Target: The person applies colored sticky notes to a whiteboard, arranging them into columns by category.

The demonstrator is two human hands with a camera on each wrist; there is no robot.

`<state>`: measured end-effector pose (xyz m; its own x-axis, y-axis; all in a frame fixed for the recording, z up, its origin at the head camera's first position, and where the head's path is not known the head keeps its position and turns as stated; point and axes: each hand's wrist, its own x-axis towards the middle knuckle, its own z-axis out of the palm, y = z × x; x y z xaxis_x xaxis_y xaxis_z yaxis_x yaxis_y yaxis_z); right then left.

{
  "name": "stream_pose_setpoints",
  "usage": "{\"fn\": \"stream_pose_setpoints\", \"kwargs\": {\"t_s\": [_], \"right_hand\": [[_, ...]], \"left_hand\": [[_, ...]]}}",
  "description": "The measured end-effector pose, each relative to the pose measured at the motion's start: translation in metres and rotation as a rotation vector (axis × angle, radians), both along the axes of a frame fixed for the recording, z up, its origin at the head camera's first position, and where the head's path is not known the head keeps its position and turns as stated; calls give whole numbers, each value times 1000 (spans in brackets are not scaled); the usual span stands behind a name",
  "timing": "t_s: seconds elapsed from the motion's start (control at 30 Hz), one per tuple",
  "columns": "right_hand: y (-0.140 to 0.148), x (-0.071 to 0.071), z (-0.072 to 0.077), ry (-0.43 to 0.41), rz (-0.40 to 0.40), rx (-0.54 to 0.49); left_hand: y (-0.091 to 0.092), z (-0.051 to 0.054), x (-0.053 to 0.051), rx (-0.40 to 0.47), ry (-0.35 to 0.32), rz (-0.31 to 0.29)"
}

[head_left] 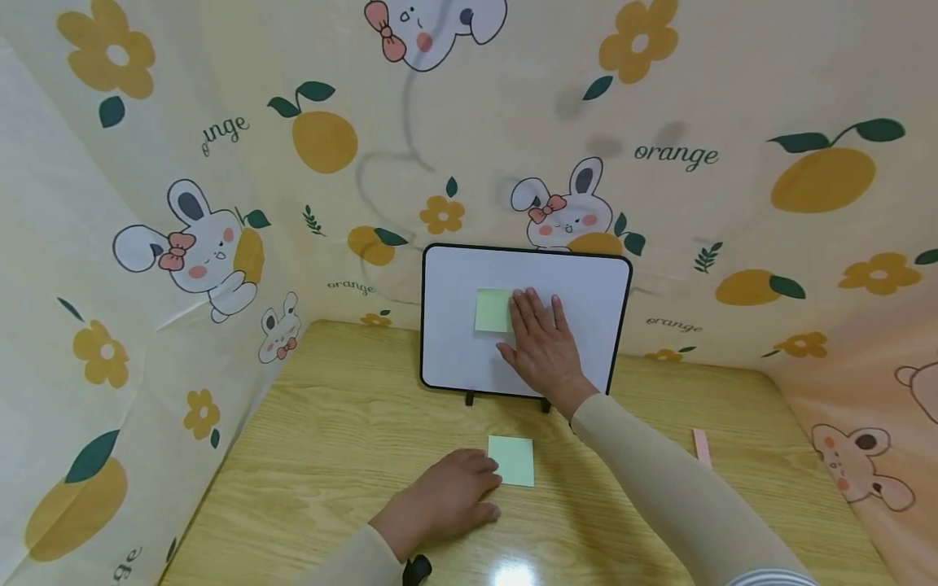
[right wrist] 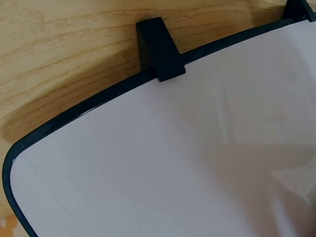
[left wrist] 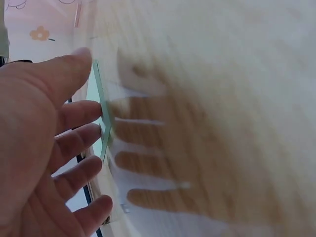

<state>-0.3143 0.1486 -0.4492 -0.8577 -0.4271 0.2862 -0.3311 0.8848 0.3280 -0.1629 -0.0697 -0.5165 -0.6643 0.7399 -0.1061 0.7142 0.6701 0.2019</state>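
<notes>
Note [head_left: 493, 310]: on board [head_left: 454, 358]; right hand [head_left: 544, 342] flat, fingers extended at its edge. Pad [head_left: 516, 461]: on surface [head_left: 330, 456], at left hand [head_left: 454, 492], fingers spread. Risk: weak pressing could let note drop.

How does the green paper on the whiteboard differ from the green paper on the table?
Pose: the upper paper is on the upright whiteboard; the lower paper lies flat on the table.
Cover: the right grip hides the upper paper's right edge; the left grip overlaps the lower paper's left edge.
Shared: both are pale green, with no writing visible.
</notes>
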Motion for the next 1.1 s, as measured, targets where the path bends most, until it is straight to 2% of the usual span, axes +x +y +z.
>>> {"fn": "stream_pose_setpoints", "kwargs": {"t_s": [0.17, 0.23, 0.3, 0.37, 0.47, 0.53, 0.6, 0.67, 0.77, 0.9, 1.1], "right_hand": [[2, 0, -3, 11, 10, -28], [3, 0, -3, 15, 17, -29], [4, 0, -3, 14, 23, -26], [5, -1, -3, 8, 25, -19], [5, -2, -3, 0, 29, -18], [5, -2, -3, -4, 29, -17], [5, -3, -3, -5, 28, -13], [4, -3, -2, -4, 22, -1], [3, -3, -1, -13, 8, 14], [1, -2, -1, -28, -5, 27], [1, -1, 1, -35, -29, 50]], "left_hand": [[8, 1, -12, 75, -12, 19], [9, 2, -20, 91, 13, 32], [8, 5, -31, 96, 98, 46], [5, 14, -47, 75, 217, 81], [-1, 36, -79, 32, 397, 157], [-4, 54, -99, 0, 452, 212], [-4, 69, -117, -14, 466, 239], [-2, 82, -131, -33, 454, 237], [4, 94, -145, -43, 400, 209], [16, 102, -156, -81, 376, 174], [23, 105, -164, -183, 442, 155]]}}
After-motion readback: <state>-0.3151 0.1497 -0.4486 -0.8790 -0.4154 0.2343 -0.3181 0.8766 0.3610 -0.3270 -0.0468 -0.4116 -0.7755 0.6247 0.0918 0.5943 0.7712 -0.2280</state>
